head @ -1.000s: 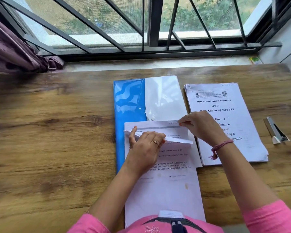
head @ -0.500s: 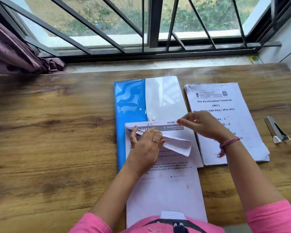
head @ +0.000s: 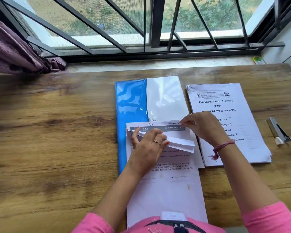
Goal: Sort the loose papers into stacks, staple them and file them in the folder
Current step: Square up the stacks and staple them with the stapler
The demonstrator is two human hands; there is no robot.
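The sorting step is in hand: on the blue-and-white plastic folder [head: 133, 105], the left hand [head: 147, 148] grips the folded white paper sheet [head: 180, 143], the right hand's [head: 203, 126] fingers [head: 186, 122] pinch the printed stack's [head: 166, 182] top corner, so next comes squaring them for stapling.

One head-worn view only, so no second view shares the scene. It looks from the near edge of the desk [head: 57, 148] forward and steeply down, close over the papers [head: 165, 187] at the near middle. It faces the barred window [head: 151, 24] beyond the far edge. Wide-angle bending curves the edges.
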